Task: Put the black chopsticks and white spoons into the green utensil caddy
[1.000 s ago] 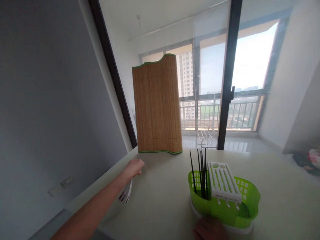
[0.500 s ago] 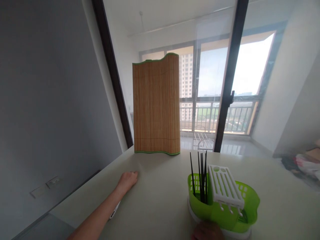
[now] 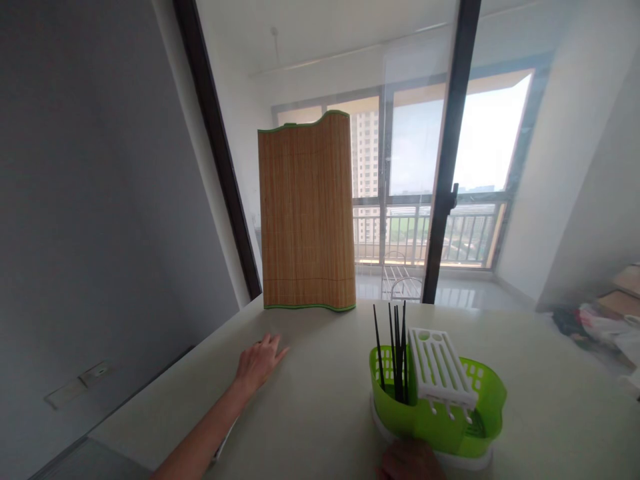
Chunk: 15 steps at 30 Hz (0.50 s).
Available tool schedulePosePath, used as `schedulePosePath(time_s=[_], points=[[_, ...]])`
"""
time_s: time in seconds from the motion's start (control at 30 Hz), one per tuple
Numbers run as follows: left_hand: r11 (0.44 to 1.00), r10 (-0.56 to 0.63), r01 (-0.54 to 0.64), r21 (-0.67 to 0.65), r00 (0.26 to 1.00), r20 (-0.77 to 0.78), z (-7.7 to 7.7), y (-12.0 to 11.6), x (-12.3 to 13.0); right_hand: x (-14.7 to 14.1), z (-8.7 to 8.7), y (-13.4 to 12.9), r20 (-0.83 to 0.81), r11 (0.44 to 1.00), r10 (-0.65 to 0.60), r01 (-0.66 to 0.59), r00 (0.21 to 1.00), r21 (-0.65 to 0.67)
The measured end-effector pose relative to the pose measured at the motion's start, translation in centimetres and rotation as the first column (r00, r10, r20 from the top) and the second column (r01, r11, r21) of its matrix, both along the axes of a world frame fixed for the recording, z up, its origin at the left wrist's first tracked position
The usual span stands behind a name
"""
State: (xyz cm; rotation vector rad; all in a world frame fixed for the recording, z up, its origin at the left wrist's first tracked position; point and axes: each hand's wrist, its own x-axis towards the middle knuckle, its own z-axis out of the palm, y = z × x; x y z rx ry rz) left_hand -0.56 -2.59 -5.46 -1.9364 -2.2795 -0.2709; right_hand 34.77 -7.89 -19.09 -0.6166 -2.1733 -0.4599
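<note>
Basket (image 3: 440, 435) just beyond right hand (image 3: 409, 460), well apart from left fingers (image 3: 273, 343).

Left wall (image 3: 110, 200) grey, in shadow; socket plate (image 3: 96, 374) fitted low. Dark door frame (image 3: 446, 167) holds handle (image 3: 455, 196). Beyond: pale glossy floor (image 3: 463, 294), metal rack (image 3: 403, 284), window (image 3: 417, 143) with railing (image 3: 467, 235), high-rise (image 3: 367, 153) outside. Daylight enters through window, brightest at right. White table (image 3: 543, 367) in foreground. Cardboard (image 3: 623, 302) stacked far right.

You're in a home, likely a high-rise flat — dark-framed glass door (image 3: 450, 153), railed balcony (image 3: 467, 237), tower block (image 3: 367, 167) outside — with a green chopstick basket (image 3: 443, 427) on your table (image 3: 305, 387).
</note>
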Motion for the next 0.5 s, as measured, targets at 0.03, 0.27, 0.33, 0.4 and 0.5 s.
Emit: schedulePosePath(time_s=[0.03, 0.27, 0.33, 0.4, 0.5], points=[[0.999, -0.041, 0.04, 0.017, 0.998, 0.038, 0.4, 0.2, 1.3, 0.0, -0.1, 0.0, 0.004, 1.0, 0.011, -0.011, 1.0, -0.005], [0.903, -0.427, 0.371, 0.216, 0.729, 0.535, 2.6, 3.7, 13.7, 0.1, -0.8, 0.3, 0.017, 0.999, 0.025, -0.025, 1.0, -0.026], [0.856, -0.503, 0.438, 0.274, 0.59, 0.631, 3.2, 4.8, 17.4, 0.0, -0.9, 0.5, 0.022, 0.999, 0.019, -0.018, 1.0, -0.032], [0.802, -0.54, 0.507, 0.316, 0.39, 0.746, 3.7, 5.7, 20.8, -0.2, -0.8, 0.6, 0.03, 1.0, 0.009, -0.008, 1.0, -0.023], [0.771, -0.488, 0.532, 0.35, 0.139, 0.862, 4.1, 7.0, 24.4, 0.0, 0.1, -0.3, 0.072, 0.998, -0.058, 0.06, 0.996, -0.027]])
